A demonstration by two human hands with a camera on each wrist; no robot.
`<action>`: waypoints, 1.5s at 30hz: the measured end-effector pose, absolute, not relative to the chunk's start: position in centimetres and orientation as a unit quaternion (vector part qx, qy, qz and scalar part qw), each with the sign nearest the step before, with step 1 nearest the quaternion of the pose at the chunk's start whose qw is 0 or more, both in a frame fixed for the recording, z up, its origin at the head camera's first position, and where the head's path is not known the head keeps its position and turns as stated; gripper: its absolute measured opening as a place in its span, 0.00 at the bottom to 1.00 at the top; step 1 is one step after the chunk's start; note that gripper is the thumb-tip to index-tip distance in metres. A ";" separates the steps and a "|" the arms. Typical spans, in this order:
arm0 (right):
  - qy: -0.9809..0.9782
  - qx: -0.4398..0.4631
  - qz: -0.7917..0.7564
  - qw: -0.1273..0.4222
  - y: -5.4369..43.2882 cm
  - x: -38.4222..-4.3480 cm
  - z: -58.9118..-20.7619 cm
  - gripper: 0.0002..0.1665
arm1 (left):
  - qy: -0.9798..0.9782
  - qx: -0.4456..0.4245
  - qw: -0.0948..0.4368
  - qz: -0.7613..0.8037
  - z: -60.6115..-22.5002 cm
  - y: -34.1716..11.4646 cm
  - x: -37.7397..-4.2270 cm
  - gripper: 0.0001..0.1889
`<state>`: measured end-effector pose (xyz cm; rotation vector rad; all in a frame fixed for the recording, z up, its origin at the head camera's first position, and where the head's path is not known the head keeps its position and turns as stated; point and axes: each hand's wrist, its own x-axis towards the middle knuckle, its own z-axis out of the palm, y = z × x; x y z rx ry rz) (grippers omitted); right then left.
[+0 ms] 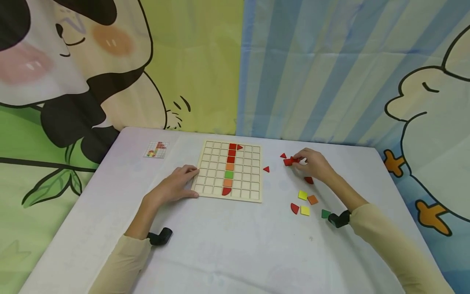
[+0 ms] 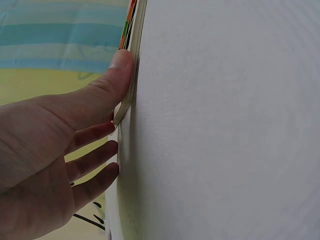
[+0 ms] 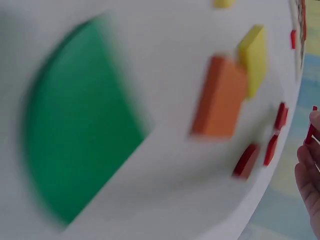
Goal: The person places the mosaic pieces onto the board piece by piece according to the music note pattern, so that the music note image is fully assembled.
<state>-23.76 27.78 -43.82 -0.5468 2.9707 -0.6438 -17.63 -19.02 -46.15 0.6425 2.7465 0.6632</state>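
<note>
A pale wooden grid board (image 1: pixel 247 171) lies flat on the table. Its filled column has red squares (image 1: pixel 231 153) at the top, then an orange square (image 1: pixel 229 166), a green square (image 1: pixel 229 174), another orange one and a red quarter-round (image 1: pixel 226 191). A red triangle (image 1: pixel 240 147) sits beside the column's top. My left hand (image 1: pixel 176 184) touches the board's near left corner, thumb along the near edge, fingers loosely at the left side. Right of the board, my right hand (image 1: pixel 315 162) pinches a small red piece (image 3: pixel 311 131) just above other red pieces (image 1: pixel 288 162); its exact shape is unclear.
Red triangles (image 1: pixel 266 169) lie near the board's right side. Closer to me are yellow squares (image 1: pixel 302 194), an orange square (image 1: pixel 312 199), a red quarter-round (image 1: pixel 294 208) and a green curved piece (image 3: pixel 85 130), blurred. A small pattern card (image 1: pixel 156 150) lies at the back left.
</note>
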 end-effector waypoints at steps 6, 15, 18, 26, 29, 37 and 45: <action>0.930 -0.255 -0.266 0.012 22.2 -25.0 -42.8 0.15 | 0.941 0.215 0.125 0.231 -46.1 -19.3 -17.7 0.46; 0.928 -0.281 -0.227 0.090 14.0 -28.0 -42.5 0.16 | 0.939 0.220 0.120 0.238 -46.1 -19.0 -17.7 0.46; 0.934 -0.292 -0.183 0.099 12.9 -28.8 -43.1 0.15 | 0.937 0.223 0.121 0.239 -46.0 -18.6 -17.6 0.46; 0.932 -0.319 -0.145 0.090 11.4 -29.7 -44.0 0.15 | 0.940 0.216 0.123 0.232 -45.7 -18.6 -17.4 0.45; 0.933 -0.321 -0.140 0.085 11.0 -29.7 -44.1 0.14 | 0.942 0.215 0.122 0.226 -45.7 -18.8 -17.4 0.45; 0.937 -0.314 -0.136 0.070 10.9 -29.4 -44.3 0.14 | 0.942 0.214 0.122 0.228 -45.6 -18.8 -17.4 0.45; 0.929 -0.331 -0.160 0.052 11.3 -29.1 -44.6 0.12 | 0.941 0.213 0.127 0.231 -45.7 -18.8 -17.5 0.45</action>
